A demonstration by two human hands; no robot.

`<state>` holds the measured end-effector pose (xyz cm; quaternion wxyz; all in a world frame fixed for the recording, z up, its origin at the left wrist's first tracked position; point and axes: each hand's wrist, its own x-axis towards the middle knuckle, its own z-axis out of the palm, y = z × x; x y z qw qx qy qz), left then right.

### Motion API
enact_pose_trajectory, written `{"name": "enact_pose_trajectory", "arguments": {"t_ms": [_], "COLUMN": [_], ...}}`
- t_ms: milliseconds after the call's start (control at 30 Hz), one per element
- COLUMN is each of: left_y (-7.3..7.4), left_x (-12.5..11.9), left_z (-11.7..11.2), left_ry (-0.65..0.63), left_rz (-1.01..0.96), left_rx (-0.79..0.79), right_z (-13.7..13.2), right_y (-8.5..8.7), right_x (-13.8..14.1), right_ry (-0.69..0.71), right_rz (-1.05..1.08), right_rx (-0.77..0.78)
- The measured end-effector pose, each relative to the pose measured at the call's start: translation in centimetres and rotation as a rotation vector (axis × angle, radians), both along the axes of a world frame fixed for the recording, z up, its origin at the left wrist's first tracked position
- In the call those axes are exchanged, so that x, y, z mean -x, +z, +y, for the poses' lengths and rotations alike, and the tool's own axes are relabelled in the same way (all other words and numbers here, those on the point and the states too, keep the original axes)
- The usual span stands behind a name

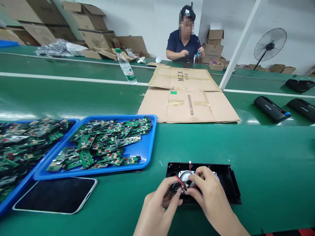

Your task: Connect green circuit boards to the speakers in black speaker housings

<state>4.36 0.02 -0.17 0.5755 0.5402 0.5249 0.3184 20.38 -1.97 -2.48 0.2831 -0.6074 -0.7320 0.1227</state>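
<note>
A black plastic housing (230,185) lies on the green bench in front of me, with a round speaker (184,175) set in it. My left hand (163,200) pinches a small circuit board (174,188) above the housing's left part. Red and black wires (180,181) loop from the board. My right hand (209,186) reaches over the speaker, its thumb and forefinger closed near the wires at the board's end. What exactly the right fingertips grip is hidden. A thin red lead with a white connector (190,162) sticks up past the housing's back edge.
Blue trays (149,154) of circuit boards stand at left, by a phone (56,196). Flattened cardboard (157,108) lies ahead, with a water bottle (126,67) beyond. Black speaker units (270,108) rest at right. A person (180,46) works opposite, near a white post (238,46).
</note>
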Motion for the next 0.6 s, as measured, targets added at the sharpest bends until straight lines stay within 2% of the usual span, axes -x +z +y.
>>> {"name": "enact_pose_trajectory", "arguments": {"t_ms": [67,133,267,300,333,500,600], "left_y": [-0.1,-0.1,-0.1,-0.1,-0.2,-0.8,-0.9], "left_x": [0.0,-0.1,-0.8,-1.0,-1.2,-2.0,-2.3], "left_z": [0.0,-0.1,-0.6,-0.7,-0.8,-1.0,-1.2], "left_ry": [0.028,0.060,0.157,0.166,0.161,0.107,0.098], "left_rz": [-0.037,-0.057,-0.039,-0.028,-0.017,0.029,0.001], "left_rx": [0.026,0.033,0.012,0.008,0.007,-0.034,-0.046], "right_z": [0.2,0.2,-0.8,-1.1,-1.4,-2.0,-1.7], "right_y": [-0.2,-0.4,-0.3,-0.2,-0.2,-0.2,-0.7], "right_x": [0.0,-0.3,-1.6,-1.9,-2.1,-1.9,-1.4], "right_ry": [-0.012,-0.016,-0.281,-0.311,-0.293,-0.018,0.000], "right_rz": [-0.005,0.078,0.283,0.301,0.304,0.182,0.124], "right_rx": [-0.007,0.015,0.026,0.008,-0.016,-0.161,-0.211]}}
